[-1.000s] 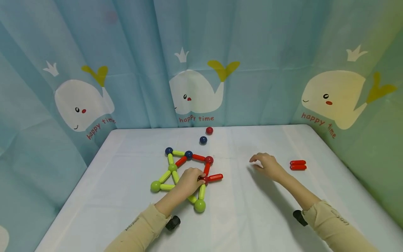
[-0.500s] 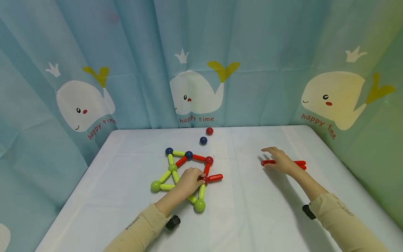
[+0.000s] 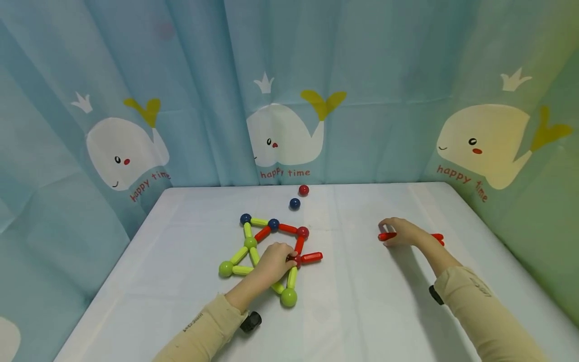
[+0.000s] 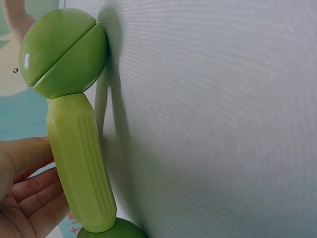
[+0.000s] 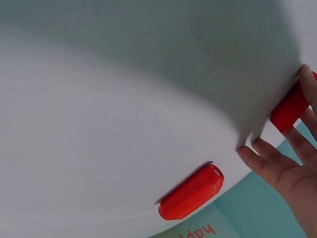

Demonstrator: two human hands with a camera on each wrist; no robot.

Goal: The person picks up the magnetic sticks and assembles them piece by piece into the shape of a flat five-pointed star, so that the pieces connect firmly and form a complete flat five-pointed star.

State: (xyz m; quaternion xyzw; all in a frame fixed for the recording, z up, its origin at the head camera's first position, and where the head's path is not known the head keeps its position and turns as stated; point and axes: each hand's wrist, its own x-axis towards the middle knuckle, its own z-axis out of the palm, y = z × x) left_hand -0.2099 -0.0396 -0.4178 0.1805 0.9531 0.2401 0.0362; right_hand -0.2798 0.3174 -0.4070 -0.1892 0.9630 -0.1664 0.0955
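My left hand [image 3: 273, 262] pinches the red ball [image 3: 297, 261] at the right side of a flat frame of magnetic sticks and balls. A red stick [image 3: 312, 258] juts rightward from that ball. In the left wrist view, a green ball [image 4: 64, 54] and a yellow-green stick [image 4: 81, 161] partly cover the fingers of this hand. On the right, my right hand [image 3: 404, 233] holds a red magnetic stick [image 3: 386, 236] between thumb and fingers, close to the table. Red sticks [image 3: 438, 237] lie partly hidden behind the right wrist; one red stick [image 5: 191, 192] shows in the right wrist view.
A loose blue ball [image 3: 295, 203] and a loose red ball [image 3: 303, 190] sit behind the frame near the white table's [image 3: 353, 301] back edge. A blue curtain [image 3: 384, 75] with printed whales hangs behind the table.
My right hand has moved right to a red stick, and its thumb and fingers have closed round it. My left hand stays at the frame's red ball.
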